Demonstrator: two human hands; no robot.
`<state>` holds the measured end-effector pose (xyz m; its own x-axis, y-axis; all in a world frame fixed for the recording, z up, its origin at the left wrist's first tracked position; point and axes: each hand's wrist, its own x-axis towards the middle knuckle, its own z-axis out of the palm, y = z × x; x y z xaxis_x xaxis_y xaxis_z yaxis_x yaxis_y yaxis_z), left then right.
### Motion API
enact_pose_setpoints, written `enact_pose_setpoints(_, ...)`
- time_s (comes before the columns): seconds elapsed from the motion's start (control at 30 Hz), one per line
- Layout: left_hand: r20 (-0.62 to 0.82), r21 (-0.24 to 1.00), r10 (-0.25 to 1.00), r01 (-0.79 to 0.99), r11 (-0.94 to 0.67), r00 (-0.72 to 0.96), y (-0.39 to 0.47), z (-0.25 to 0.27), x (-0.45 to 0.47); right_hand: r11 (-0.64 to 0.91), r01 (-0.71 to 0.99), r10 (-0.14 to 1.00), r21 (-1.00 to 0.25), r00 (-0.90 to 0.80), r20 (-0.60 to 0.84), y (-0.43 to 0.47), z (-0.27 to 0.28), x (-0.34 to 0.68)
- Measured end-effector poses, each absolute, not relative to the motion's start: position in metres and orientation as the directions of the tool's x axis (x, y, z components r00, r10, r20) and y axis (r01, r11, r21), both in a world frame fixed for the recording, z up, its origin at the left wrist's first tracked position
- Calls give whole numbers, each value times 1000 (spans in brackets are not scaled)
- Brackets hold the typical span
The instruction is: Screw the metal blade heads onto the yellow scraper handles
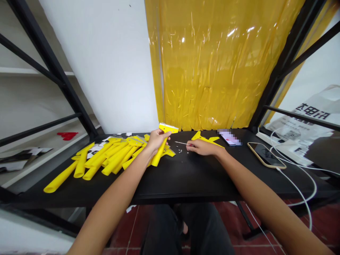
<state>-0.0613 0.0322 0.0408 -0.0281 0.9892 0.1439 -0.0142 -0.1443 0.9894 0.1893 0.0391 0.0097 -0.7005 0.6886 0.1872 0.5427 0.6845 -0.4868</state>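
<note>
My left hand (157, 140) is closed around a yellow scraper (158, 156), its flat metal-edged head tilted up and its hollow handle pointing down toward me. In my right hand (200, 146) is a thin screwdriver (183, 143), the shaft pointing left over the black tabletop. Several small screws (180, 151) lie loose between the two hands. A pile of similar yellow scrapers (114, 157) spreads to the left, handles toward me. Behind my right hand lie more yellow scraper parts (197, 135), partly hidden by it.
A phone with a lit screen (230, 138) lies at the back right. Farther right, another phone (266, 154) is plugged into a white cable (296, 191). A white plastic bag (305, 120) stands beyond the black frame. Yellow sheeting (217, 71) hangs behind the table (183, 184).
</note>
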Motion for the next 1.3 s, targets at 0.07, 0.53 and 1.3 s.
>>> enact_pose_setpoints(0.07, 158, 986, 987, -50, -159, -18, 33, 40, -62, 695, 514, 673, -502, -710, 206, 41, 9, 189)
enact_pose_setpoints(0.53, 150, 985, 987, -78, -154, -50, 34, 43, -64, 623, 542, 731, -564, -661, 172, 48, -5, 183)
enact_pose_setpoints(1.3, 173, 982, 971, -43, -182, -163, 38, 41, -62, 393, 768, 914, -506, -268, 305, 61, -31, 134)
